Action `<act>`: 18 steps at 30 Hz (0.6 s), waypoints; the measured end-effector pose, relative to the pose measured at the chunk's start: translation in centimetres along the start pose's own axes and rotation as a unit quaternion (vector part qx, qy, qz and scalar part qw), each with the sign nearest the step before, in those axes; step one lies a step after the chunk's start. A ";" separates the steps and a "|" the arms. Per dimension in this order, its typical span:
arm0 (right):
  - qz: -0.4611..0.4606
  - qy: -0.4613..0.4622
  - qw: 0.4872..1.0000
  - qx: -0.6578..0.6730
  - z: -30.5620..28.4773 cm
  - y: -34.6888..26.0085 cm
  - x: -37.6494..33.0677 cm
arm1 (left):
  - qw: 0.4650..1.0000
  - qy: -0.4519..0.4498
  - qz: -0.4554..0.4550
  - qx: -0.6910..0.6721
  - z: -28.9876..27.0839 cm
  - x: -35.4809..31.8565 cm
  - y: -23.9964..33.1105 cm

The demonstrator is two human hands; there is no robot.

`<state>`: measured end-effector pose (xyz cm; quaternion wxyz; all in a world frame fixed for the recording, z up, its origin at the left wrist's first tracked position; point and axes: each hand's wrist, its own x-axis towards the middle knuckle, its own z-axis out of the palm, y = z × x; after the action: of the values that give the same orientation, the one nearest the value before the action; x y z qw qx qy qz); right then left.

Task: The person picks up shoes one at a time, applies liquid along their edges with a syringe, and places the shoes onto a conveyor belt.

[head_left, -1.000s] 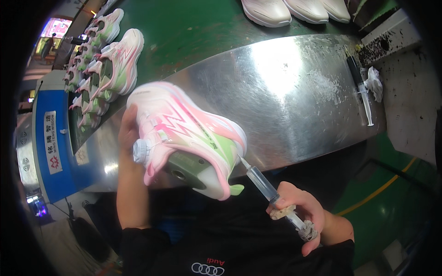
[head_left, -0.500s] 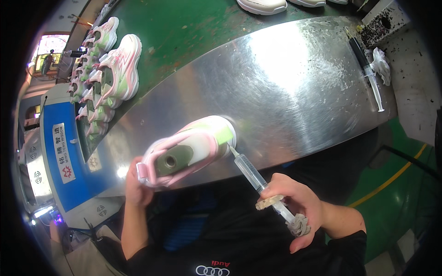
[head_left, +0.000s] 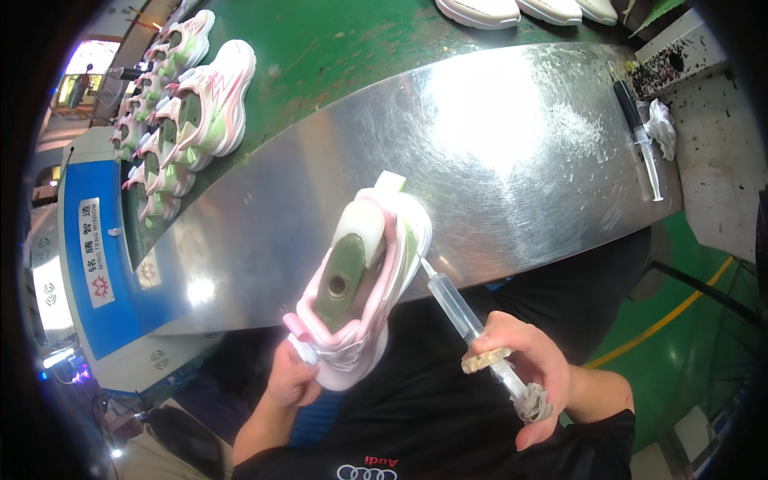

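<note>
My left hand (head_left: 292, 376) is closed on the tongue end of a pink, white and green sneaker (head_left: 388, 272), near its laces. The shoe is held over the near edge of the metal tabletop, its opening facing up and its green heel tab pointing away from me. In my right hand (head_left: 532, 352) is a clear syringe (head_left: 454, 308), with tan wrapping at its flange and a grey wad on the plunger end. Its needle tip is at the shoe's right side, around where the upper meets the white sole; whether it touches, I cannot tell.
The curved metal tabletop (head_left: 320, 168) borders a green surface (head_left: 336, 56). Similar sneakers (head_left: 216, 104) stand in rows at the left, beside a blue and white machine (head_left: 104, 264). Pale shoes (head_left: 480, 12) sit at the top. At right lie a black-and-white syringe (head_left: 632, 112) and crumpled tissue (head_left: 662, 128).
My left hand has moved right and nearer to me, turning the sneaker so its heel points away. The syringe has shifted slightly right, its tip now farther along the shoe's side.
</note>
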<state>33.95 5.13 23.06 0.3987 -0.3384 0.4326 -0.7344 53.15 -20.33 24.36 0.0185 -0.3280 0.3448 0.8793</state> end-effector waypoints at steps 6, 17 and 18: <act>0.009 -0.002 1.000 -0.030 0.8 -1.8 0.4 | 0.995 -0.064 -0.044 -0.061 2.3 0.5 -1.4; 0.045 -0.065 0.989 -0.127 1.6 -7.4 0.9 | 0.962 -0.147 -0.173 -0.149 3.0 2.5 -4.5; 0.050 -0.067 0.988 -0.132 1.5 -7.8 0.5 | 0.941 -0.208 -0.192 -0.185 2.6 3.2 -4.8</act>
<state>32.76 6.54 30.79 0.4146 -0.4142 0.5143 -0.6262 50.40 -15.66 21.04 0.1971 -0.1958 0.0955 0.9559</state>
